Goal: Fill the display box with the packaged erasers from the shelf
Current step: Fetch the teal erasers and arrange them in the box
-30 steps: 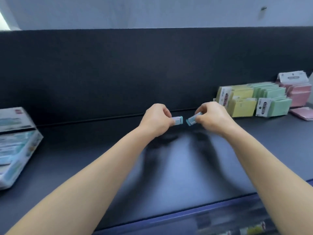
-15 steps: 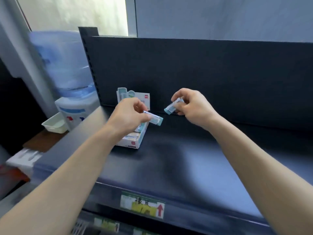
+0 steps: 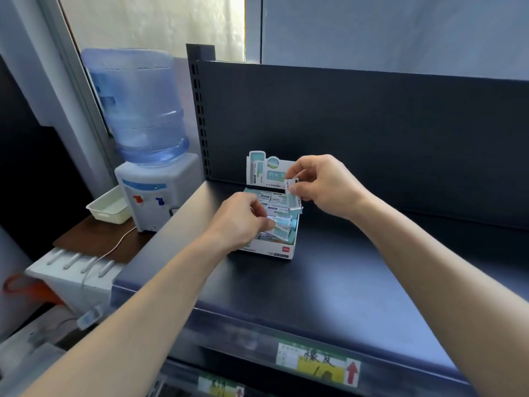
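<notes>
Erasers [image 3: 291, 187] are pinched over the display box [image 3: 282, 251] on the shelf [image 3: 343, 287], one in curled fingers of the left hand [image 3: 240, 222], one in the right hand [image 3: 325, 187]. A water dispenser [image 3: 151, 181] is seen at ten o'clock.

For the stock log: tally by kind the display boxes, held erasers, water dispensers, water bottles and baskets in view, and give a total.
Display box: 1
Held packaged erasers: 2
Water dispenser: 1
Water bottle: 1
Basket: 1
Total: 6
Erasers inside the box overlap too much to count.
</notes>
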{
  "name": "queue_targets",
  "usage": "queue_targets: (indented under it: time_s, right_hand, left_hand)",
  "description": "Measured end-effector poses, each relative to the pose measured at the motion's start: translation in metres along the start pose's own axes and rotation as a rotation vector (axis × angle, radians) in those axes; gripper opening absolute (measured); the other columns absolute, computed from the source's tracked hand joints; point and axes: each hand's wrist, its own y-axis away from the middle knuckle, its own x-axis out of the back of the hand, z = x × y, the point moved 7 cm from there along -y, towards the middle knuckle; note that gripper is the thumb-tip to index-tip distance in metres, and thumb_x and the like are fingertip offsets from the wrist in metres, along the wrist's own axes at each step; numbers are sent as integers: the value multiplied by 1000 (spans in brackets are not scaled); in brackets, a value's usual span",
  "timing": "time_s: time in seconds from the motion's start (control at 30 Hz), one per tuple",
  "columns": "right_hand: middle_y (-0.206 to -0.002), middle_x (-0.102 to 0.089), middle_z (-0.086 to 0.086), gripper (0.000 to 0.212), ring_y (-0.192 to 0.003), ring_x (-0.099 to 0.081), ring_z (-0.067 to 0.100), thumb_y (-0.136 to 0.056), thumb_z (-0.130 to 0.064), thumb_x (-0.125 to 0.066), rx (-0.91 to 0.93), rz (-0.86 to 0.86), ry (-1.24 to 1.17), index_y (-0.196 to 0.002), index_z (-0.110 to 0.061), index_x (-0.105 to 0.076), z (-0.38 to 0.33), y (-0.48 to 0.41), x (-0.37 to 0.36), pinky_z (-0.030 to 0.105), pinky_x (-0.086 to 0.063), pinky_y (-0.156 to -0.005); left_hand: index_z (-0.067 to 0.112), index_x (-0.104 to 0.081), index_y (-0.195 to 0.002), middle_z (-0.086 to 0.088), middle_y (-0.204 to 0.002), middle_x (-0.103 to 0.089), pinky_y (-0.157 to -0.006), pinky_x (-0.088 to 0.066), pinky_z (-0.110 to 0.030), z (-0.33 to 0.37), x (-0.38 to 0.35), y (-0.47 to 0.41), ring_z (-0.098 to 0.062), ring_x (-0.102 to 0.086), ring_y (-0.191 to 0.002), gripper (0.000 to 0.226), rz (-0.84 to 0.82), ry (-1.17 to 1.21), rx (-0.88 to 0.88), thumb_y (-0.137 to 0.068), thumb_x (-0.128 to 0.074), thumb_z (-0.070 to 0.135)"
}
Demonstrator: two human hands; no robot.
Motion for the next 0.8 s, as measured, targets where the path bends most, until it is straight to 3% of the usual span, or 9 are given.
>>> queue_targets:
  time_s: [0.13,0.37,0.67,0.8]
  right_hand:
    - [-90,-67,10,11,-76,-59,18,-87,-9,-65,-1,5,22,-89,-20,-64,-4,-1,-3,39,-54,-80]
    - [-83,-60,2,19,-72,-54,15,-89,-5,-60,-27,-51,83,-89,-22,-68,-6,-3,-15,23,-45,-64]
    - [-91,-66,1,16,-84,-62,14,-84,-3,-67,-78,-198,143,-90,-17,-62,-9,0,-37,23,-50,-77]
    - [-87,-66,-1,16,-84,-62,16,-84,-5,-67,-85,-254,208,-86,-20,-62,-9,3,-47,29,-52,-81]
  left_hand:
    - [17,-61,-61,4,-62,-61,-64,-46,-29,0,1,-3,-14,-52,-59,21,-64,-25,-26,-72,-79,18]
    - [20,-65,-58,7,-60,-62,-62,-45,-23,0,-2,-3,-11,-54,-61,18,-151,-59,-52,-68,-79,14]
    - [22,-66,-69,3,-68,-62,-72,-49,-30,-2,21,1,-13,-55,-66,14,-8,57,-81,-79,-70,14]
    - [16,-69,-78,1,-73,-64,-65,-45,-24,-3,30,4,-11,-54,-68,6,64,94,-95,-82,-67,12]
